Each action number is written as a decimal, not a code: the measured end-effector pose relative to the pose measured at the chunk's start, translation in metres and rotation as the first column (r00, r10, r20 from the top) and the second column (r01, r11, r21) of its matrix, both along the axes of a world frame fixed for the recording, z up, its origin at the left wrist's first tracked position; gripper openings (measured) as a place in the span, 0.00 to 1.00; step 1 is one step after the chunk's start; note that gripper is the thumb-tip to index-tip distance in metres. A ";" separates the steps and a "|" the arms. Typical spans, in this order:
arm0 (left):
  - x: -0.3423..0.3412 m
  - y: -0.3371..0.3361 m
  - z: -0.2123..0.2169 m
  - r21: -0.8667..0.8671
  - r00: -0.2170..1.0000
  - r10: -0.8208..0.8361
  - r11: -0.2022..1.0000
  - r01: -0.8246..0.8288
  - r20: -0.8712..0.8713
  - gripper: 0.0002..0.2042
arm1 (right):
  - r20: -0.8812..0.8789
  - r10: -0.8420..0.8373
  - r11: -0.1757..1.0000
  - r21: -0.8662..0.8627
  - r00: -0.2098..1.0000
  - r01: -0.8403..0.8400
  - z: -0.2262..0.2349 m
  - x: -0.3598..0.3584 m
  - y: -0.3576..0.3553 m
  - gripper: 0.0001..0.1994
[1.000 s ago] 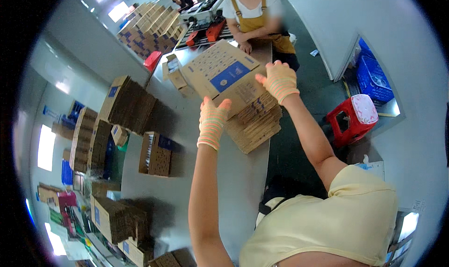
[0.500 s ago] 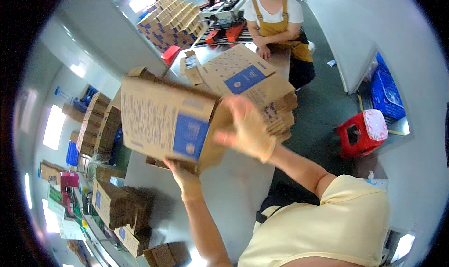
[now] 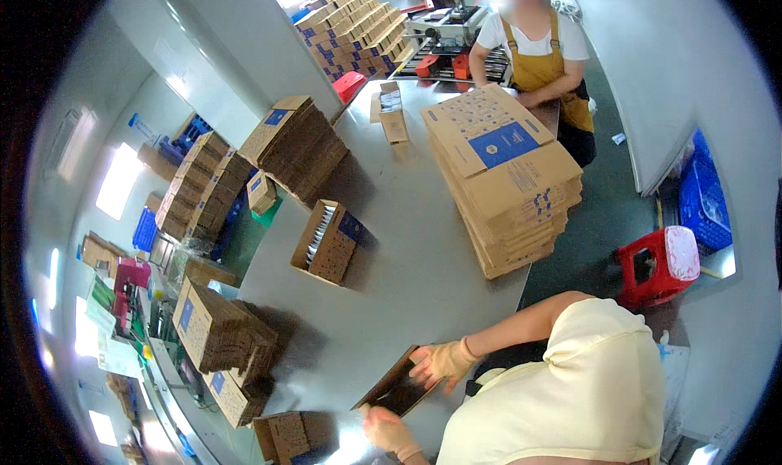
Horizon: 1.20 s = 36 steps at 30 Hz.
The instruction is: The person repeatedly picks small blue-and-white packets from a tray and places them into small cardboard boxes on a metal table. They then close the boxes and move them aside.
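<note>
Low in the head view, close to my body, a cardboard box shows its dark brown opening on the grey table. My left hand, in a pale glove, grips its near left corner with the fingers closed. Over the right end of the same box lies my right hand, also gloved, its fingers curled over the edge. The box's underside and part of its near wall are hidden.
A tall stack of flattened cartons stands at the table's right edge, with another stack at the left. Between them are two boxes, one filled with packets. A person in a mustard apron works beyond. A red stool stands right.
The box has come down from chest height, and is now low by my body with its opening showing. My right hand, spread and apart beside it before, now rests on it.
</note>
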<state>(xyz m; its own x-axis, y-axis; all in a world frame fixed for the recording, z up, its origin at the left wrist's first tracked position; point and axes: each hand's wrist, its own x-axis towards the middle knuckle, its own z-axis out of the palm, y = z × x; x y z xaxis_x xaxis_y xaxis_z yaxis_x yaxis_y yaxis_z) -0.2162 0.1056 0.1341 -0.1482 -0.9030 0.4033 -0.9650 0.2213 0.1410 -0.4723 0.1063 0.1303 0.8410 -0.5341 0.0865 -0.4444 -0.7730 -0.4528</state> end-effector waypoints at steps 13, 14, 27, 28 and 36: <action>-0.005 -0.059 -0.030 0.451 0.958 -0.159 0.892 0.035 0.240 0.26 | 0.370 -0.289 0.957 0.119 0.883 0.263 -0.028 0.013 -0.015 0.25; -0.013 -0.063 -0.025 0.419 0.951 -0.201 0.904 0.088 0.233 0.24 | 0.323 -0.227 0.959 -0.089 0.919 0.268 -0.040 0.010 -0.013 0.24; -0.018 -0.042 0.005 0.253 0.917 0.098 0.967 0.004 -0.388 0.16 | 0.520 -0.386 0.873 -0.059 0.762 0.483 -0.011 -0.020 -0.011 0.39; -0.015 -0.042 0.013 0.291 0.574 0.152 0.944 0.157 -0.805 0.18 | 0.471 -0.357 0.886 -0.102 0.807 0.452 -0.006 -0.031 -0.008 0.46; -0.019 0.001 -0.124 0.419 -0.248 0.791 0.527 0.739 -0.559 0.23 | -0.111 0.002 0.977 0.213 0.994 0.022 -0.010 0.035 0.000 0.39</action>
<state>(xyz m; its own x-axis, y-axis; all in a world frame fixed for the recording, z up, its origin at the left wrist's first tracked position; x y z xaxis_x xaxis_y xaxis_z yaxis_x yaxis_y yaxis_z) -0.2348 0.1067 0.0101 -0.3783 -0.7184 -0.5838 0.4910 -0.6904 0.5313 -0.4376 0.1064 0.1203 0.8333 -0.5390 -0.1227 -0.5079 -0.6589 -0.5549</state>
